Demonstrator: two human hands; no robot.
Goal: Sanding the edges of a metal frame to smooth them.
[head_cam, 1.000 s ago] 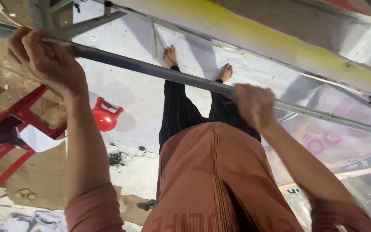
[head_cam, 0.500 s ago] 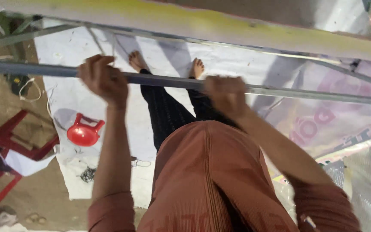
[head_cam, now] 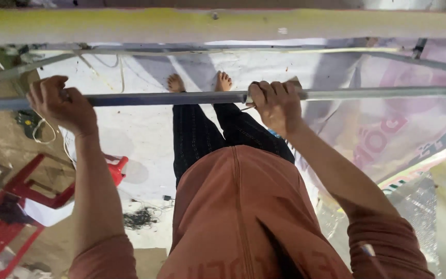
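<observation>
Left hand [head_cam: 62, 106] and right hand [head_cam: 276, 106], set wide apart and both clamped over a horizontal grey metal pipe [head_cam: 181, 97] for balance high up. Bare feet [head_cam: 200, 82] far below on a white sheet [head_cam: 145, 129]; red plastic chair [head_cam: 14, 206] at left.

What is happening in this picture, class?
A person in a rust-orange shirt grips a horizontal grey metal bar with both hands: the left hand and the right hand are each wrapped around it. Far below, bare feet point at a white sheet on the ground. A red plastic chair lies to the left.
</observation>
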